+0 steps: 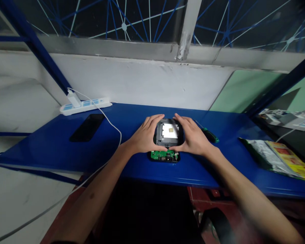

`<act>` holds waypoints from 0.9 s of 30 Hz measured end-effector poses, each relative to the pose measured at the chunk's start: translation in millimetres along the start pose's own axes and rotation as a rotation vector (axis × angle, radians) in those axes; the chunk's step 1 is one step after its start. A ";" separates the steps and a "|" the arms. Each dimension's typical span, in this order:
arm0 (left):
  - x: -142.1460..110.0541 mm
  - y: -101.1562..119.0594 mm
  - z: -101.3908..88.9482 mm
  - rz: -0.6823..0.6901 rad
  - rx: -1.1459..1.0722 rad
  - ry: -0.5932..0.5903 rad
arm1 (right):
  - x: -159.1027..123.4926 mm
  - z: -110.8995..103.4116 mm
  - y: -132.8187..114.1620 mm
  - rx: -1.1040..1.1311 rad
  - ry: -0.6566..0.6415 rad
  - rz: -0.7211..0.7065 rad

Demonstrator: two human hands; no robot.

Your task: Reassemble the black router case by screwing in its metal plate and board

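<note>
Both hands grip the black cover — green board beneath.

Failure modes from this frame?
The left hand and right hand hold the dark cover by its edges, above the green circuit board; a slip could drop it onto exposed components.

The screwdriver lies near the right hand; the forearm might knock it.
</note>
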State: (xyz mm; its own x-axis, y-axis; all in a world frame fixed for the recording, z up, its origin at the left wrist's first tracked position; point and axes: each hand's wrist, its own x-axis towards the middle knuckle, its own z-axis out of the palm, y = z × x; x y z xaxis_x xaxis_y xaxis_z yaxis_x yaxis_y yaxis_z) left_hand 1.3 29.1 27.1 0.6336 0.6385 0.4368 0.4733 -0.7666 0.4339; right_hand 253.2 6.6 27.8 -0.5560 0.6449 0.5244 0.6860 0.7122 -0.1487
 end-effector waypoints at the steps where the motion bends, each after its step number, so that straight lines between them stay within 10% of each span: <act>1: 0.5 -1.4 1.6 0.004 0.005 0.001 | 0.3 0.7 -0.4 -0.008 0.001 -0.008; 27: -4.8 -6.3 20.2 0.164 -0.147 0.164 | -10.5 -6.4 7.1 0.021 -0.085 -0.014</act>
State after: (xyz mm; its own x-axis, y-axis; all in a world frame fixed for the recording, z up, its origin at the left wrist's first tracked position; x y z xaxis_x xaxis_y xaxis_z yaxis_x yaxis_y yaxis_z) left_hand 7.7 29.5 6.4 0.5813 0.5184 0.6272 0.2709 -0.8501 0.4516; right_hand 266.9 3.2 26.6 -0.6036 0.6555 0.4539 0.6686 0.7262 -0.1597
